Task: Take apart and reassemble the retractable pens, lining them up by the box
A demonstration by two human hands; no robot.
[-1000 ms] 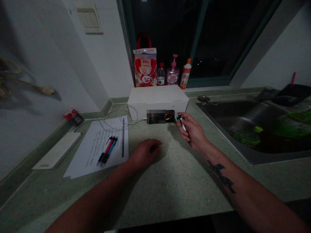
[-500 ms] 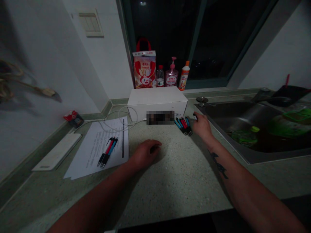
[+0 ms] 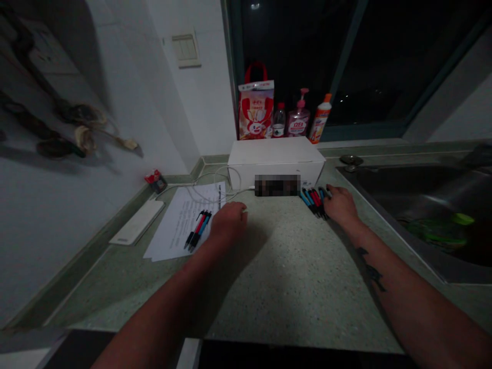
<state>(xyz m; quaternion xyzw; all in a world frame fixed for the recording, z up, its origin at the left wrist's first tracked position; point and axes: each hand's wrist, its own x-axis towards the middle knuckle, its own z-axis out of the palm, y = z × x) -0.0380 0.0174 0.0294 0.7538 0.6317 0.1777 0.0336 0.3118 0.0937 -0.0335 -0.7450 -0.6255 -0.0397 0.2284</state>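
My left hand (image 3: 229,220) rests curled on the speckled green countertop (image 3: 292,277), beside the right edge of the printed white papers (image 3: 171,230). It holds nothing. Two or three pens with red and blue barrels (image 3: 198,230) lie on those papers, just left of that hand. My right hand (image 3: 340,204) lies flat with its fingers apart, empty, right next to a small bunch of black, red and blue pens (image 3: 315,201). These pens lie on the counter in front of a white cardboard box (image 3: 274,159).
A pixelated patch (image 3: 277,185) covers something at the box's front. A white cable (image 3: 215,179) loops behind the papers. A steel sink (image 3: 400,205) lies right, a white pad (image 3: 136,222) left, and several bottles and a bag (image 3: 255,110) stand on the windowsill.
My right hand held pens a second ago; they now lie on the counter and the hand has moved right of them. The whole scene has shifted right in view.
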